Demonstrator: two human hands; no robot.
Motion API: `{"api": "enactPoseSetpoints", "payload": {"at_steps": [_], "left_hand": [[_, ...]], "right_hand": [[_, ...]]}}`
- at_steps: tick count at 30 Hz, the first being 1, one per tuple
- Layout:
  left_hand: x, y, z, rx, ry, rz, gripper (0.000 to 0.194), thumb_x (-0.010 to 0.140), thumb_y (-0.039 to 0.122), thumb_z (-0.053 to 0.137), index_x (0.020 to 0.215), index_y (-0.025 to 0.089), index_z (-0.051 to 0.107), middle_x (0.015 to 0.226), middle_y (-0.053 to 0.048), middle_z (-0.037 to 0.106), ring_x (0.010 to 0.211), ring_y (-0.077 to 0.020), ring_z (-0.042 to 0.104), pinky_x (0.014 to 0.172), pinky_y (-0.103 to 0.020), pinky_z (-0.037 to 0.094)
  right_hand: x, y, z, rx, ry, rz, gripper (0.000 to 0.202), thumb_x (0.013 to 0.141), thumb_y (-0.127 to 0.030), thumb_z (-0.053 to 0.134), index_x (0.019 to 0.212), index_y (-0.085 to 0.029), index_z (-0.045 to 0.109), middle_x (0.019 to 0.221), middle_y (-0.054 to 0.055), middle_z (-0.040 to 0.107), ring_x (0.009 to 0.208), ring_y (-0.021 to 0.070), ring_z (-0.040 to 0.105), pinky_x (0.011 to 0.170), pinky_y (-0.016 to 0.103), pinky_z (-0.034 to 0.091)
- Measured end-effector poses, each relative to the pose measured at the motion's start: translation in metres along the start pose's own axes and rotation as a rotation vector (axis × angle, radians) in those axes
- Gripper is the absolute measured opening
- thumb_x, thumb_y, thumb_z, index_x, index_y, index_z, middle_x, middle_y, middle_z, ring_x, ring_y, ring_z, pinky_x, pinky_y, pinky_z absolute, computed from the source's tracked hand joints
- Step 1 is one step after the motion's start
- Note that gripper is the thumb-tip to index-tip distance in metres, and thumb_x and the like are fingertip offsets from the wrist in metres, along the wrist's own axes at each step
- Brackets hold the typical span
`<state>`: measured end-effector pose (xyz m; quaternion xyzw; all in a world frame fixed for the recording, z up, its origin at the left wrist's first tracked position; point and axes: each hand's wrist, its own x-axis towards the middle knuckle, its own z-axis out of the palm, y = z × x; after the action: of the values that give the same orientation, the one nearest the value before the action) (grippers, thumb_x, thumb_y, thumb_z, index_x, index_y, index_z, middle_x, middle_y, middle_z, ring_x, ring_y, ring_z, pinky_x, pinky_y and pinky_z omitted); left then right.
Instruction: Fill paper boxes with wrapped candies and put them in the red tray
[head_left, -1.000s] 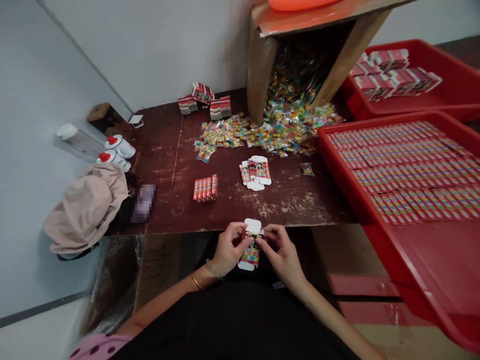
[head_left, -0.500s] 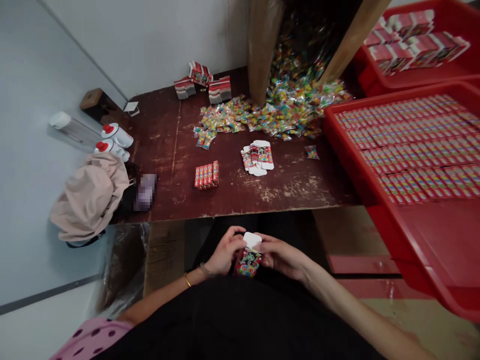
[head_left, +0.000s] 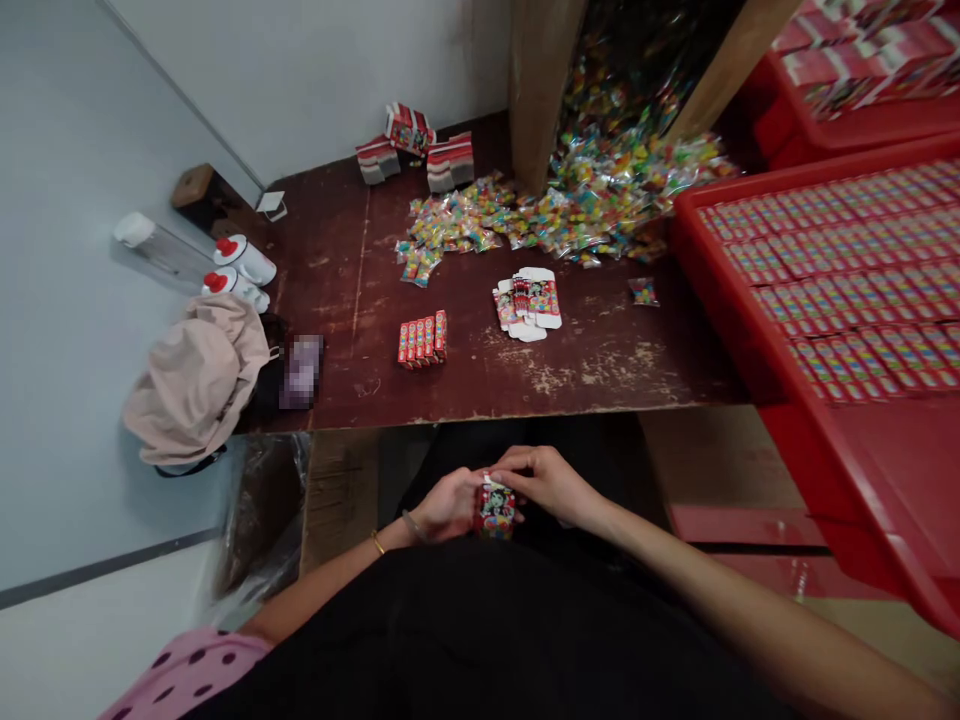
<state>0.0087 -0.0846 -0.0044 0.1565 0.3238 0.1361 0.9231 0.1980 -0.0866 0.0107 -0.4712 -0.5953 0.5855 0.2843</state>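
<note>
A small red printed box (head_left: 496, 510) is held upright in front of my lap, below the table's front edge. Around its left side my left hand (head_left: 448, 503) is wrapped. My right hand (head_left: 546, 484) has its fingers closed at the top of the box, over the flap, of which only a bit of white shows. On the table (head_left: 337, 390) stands a short row of filled red boxes (head_left: 422, 340). Flat unfolded cartons (head_left: 529, 303) lie to the right of the row, and one candy packet (head_left: 643, 291) lies further right.
Candy packets (head_left: 600, 205) spill from a wooden-framed opening at the back. Carton bundles (head_left: 450, 163) stand by the wall. A red tray (head_left: 877, 470) of boxes juts out at right. Bottles (head_left: 244, 260) and a beige cloth bag (head_left: 199, 385) sit at left.
The box's white top flap, upright before, is now folded down under my right fingers. My right hand has moved over the box top. The view has shifted slightly, moving the table scene.
</note>
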Motion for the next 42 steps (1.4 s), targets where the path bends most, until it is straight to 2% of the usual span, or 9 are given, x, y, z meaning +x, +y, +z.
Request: {"api": "enactPoseSetpoints", "payload": {"at_steps": [9,14,17,21,25,27,29,34,42], "left_hand": [[0.006,-0.004,0.002,0.126,0.159,0.254,0.051,0.065,0.023,0.071,0.114,0.017,0.058,0.099,-0.008,0.067,0.091,-0.021,0.064,0.085,-0.034,0.045],[0.027,0.047,0.029,0.178,0.329,0.667,0.039,0.071,0.026,0.07,0.108,0.019,0.058,0.095,-0.004,0.065,0.09,-0.0177,0.061,0.083,-0.031,0.046],[0.035,0.072,0.035,0.372,0.357,0.708,0.038,0.067,0.025,0.075,0.101,0.019,0.059,0.086,0.0,0.064,0.079,-0.0132,0.06,0.075,-0.025,0.045],[0.044,0.075,0.036,0.643,0.096,0.435,0.038,0.061,0.025,0.08,0.092,0.013,0.061,0.083,-0.002,0.065,0.075,-0.0127,0.059,0.071,-0.024,0.045],[0.054,0.06,0.041,0.521,-0.036,0.324,0.05,0.068,0.031,0.076,0.108,0.014,0.052,0.089,-0.007,0.066,0.076,-0.0172,0.063,0.061,-0.026,0.05],[0.057,0.055,0.04,0.437,-0.066,0.334,0.049,0.074,0.035,0.07,0.113,0.016,0.048,0.097,-0.011,0.065,0.079,-0.0197,0.065,0.057,-0.027,0.053],[0.059,0.055,0.035,0.381,-0.046,0.365,0.043,0.076,0.033,0.068,0.111,0.016,0.05,0.104,-0.013,0.064,0.085,-0.0205,0.065,0.061,-0.03,0.056],[0.066,0.064,0.015,0.301,0.085,0.375,0.036,0.074,0.028,0.068,0.103,0.016,0.051,0.092,-0.009,0.064,0.083,-0.0201,0.065,0.062,-0.031,0.057],[0.078,0.059,0.024,0.499,0.165,0.284,0.046,0.07,0.027,0.066,0.11,0.014,0.048,0.082,-0.005,0.06,0.068,-0.014,0.06,0.049,-0.023,0.052]], "right_hand": [[-0.024,0.025,0.016,-0.144,0.086,-0.239,0.048,0.084,-0.035,0.061,0.131,-0.031,0.053,0.144,0.008,0.04,0.129,0.0267,0.04,0.107,0.047,0.035],[-0.01,0.022,0.015,0.369,0.281,-0.011,0.045,0.085,-0.041,0.059,0.126,-0.024,0.05,0.115,0.01,0.063,0.091,0.0212,0.064,0.08,0.037,0.054],[0.002,0.005,-0.021,0.333,0.372,0.027,0.028,0.086,-0.042,0.057,0.106,-0.022,0.06,0.097,0.007,0.069,0.083,0.0206,0.065,0.075,0.034,0.054],[0.032,-0.006,-0.107,-0.146,0.421,-0.11,0.032,0.089,-0.046,0.05,0.106,-0.023,0.064,0.102,0.007,0.069,0.093,0.0223,0.064,0.083,0.036,0.052],[0.067,0.021,-0.206,-0.631,0.807,-0.149,0.049,0.088,-0.052,0.044,0.112,-0.013,0.063,0.125,0.02,0.057,0.122,0.035,0.046,0.103,0.057,0.032],[0.069,0.043,-0.229,-0.801,0.871,-0.094,0.056,0.089,-0.053,0.04,0.12,-0.01,0.057,0.13,0.024,0.053,0.124,0.0367,0.044,0.102,0.059,0.031],[0.059,0.064,-0.22,-0.911,0.822,-0.09,0.059,0.09,-0.053,0.039,0.128,-0.011,0.051,0.132,0.023,0.052,0.125,0.0352,0.044,0.102,0.057,0.032],[0.002,0.085,-0.126,-1.111,0.513,-0.215,0.072,0.086,-0.054,0.05,0.144,-0.017,0.031,0.143,0.016,0.044,0.132,0.032,0.037,0.108,0.054,0.025],[-0.013,0.023,-0.086,-0.277,0.61,-0.133,0.026,0.091,-0.039,0.048,0.107,-0.021,0.059,0.096,0.007,0.07,0.086,0.021,0.067,0.078,0.033,0.053]]}}
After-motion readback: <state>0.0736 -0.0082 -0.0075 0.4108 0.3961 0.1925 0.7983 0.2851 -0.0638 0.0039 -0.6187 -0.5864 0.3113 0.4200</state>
